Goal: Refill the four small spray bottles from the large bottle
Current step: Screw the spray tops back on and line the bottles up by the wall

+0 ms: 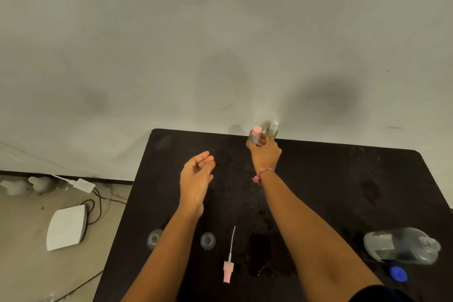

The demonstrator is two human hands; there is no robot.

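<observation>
Right hand [266,154] gripping pink-capped spray bottle [255,135] at table's [318,179] 12 o'clock, beside green spray bottle [272,130] | left hand [196,174] loose, empty | large bottle [402,245] uncapped, 4 o'clock | step: parking filled bottle | next: open bottles [207,241] at 7 o'clock, pink sprayer [228,270] needs refitting.

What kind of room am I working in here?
Probably a bare workroom or recording space rather than a home: a plain black table against an unmarked white wall, and a white box with loose cables on a concrete-looking floor.
</observation>
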